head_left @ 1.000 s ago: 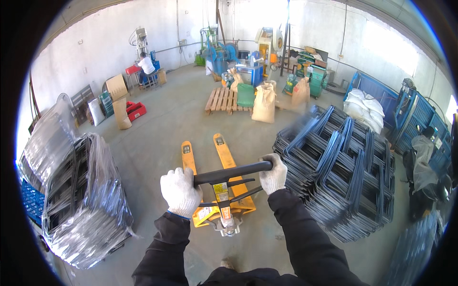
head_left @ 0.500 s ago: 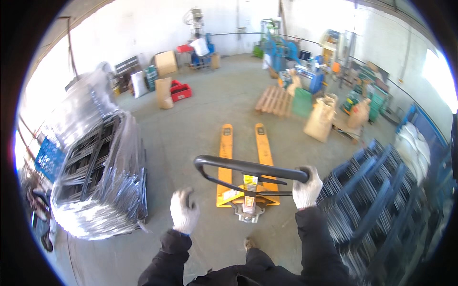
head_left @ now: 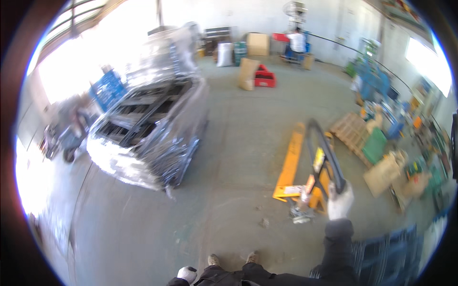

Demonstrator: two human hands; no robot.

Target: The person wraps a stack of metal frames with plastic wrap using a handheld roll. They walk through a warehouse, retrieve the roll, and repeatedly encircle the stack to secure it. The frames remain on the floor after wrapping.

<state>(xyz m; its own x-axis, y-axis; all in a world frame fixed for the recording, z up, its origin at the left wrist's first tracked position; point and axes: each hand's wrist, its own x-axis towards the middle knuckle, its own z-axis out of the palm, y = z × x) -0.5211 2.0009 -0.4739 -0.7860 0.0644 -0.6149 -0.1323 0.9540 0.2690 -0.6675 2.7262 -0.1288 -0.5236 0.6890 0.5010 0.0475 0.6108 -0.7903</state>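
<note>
My right hand (head_left: 340, 200), in a white knitted glove, is closed around the near end of the black loop handle (head_left: 332, 155) of a yellow pallet jack. One yellow fork (head_left: 292, 155) of the jack points away across the floor; the other is partly hidden behind the handle. My left hand (head_left: 187, 274), also gloved, hangs low beside my body at the lower edge. It is apart from the jack, and its fingers are too hidden to read.
A film-wrapped stack of dark metal frames (head_left: 148, 128) stands at left. Dark blue racks (head_left: 389, 257) are close at lower right. Beyond the jack are a wooden pallet (head_left: 350, 127) and paper sacks (head_left: 385, 175). Red crates (head_left: 265, 78) and a seated person (head_left: 297, 43) are farther back.
My view has swung left, so the jack now appears farther right and its handle is turned. The right hand keeps its grip. My left hand has dropped from beside the handle to my side.
</note>
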